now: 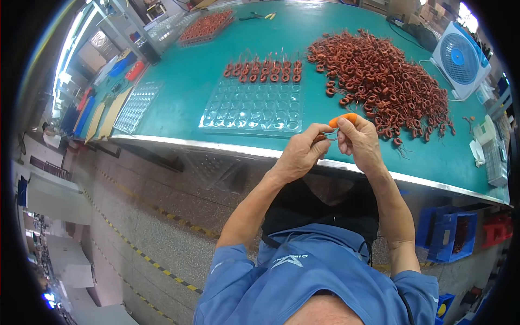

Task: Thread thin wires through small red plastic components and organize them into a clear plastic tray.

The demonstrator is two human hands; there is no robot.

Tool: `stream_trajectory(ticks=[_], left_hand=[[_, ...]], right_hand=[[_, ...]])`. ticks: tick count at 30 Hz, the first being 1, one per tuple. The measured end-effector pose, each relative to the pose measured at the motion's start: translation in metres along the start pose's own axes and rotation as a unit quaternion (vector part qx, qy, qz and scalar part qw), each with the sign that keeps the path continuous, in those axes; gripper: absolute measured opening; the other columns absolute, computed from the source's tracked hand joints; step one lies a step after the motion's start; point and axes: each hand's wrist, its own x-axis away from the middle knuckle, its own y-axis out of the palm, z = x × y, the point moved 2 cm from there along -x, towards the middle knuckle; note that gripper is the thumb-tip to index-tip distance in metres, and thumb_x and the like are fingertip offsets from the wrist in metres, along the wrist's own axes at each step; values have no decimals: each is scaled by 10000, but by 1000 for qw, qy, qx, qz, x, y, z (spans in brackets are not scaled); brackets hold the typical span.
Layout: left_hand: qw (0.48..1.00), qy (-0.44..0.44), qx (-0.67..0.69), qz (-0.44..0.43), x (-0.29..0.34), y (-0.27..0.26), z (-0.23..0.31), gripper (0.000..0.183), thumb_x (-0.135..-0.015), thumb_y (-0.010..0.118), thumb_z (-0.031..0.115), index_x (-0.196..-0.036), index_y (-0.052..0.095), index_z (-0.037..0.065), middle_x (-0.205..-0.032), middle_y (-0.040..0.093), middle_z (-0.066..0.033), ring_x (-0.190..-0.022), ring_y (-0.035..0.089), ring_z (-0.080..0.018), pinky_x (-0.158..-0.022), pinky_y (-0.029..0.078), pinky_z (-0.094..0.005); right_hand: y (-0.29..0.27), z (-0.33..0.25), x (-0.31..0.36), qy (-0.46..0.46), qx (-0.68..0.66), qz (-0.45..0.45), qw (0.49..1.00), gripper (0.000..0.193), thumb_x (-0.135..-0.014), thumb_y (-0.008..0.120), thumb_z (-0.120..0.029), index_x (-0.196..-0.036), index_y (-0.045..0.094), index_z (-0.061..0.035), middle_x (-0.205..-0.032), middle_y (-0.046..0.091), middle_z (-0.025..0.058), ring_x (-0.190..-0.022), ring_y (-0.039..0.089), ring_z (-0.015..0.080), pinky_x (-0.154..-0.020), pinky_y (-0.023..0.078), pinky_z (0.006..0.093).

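Observation:
Just past the table's front edge, my two hands meet. My left hand [301, 153] pinches a small reddish-brown wire-wound ring coil [320, 136], partly hidden by the fingers. Thin wire leads run from it toward my right hand [362, 142]. That hand is closed around a small tool with a rounded orange handle [343, 119]; its working end is hidden, so its exact kind is unclear. Beyond my left hand lies a clear plastic tray [249, 108] with round pockets. Its far rows hold several ring coils [264, 70], leads pointing up.
A large heap of ring coils [379, 81] covers the table's right side. A blue-and-white fan [459, 57] stands at the right. A filled tray [207, 26] and pliers [252, 17] lie at the back. Another clear tray [137, 107] is at left; blue bins [447, 235] sit below right.

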Motion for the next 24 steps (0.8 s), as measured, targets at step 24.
stream_trajectory(ticks=[24], left_hand=[[940,95,-292,-147,-7,-28,21,268,-860,664,102,-1058,501,25,-821,558,-121,-742,590,-288,-658,494,-337]], right_hand=[[5,17,1,118,-63,-49,990,254,-925,647,-244,-868,642,3,-661,600,12,-511,551,57,-441,402,171]])
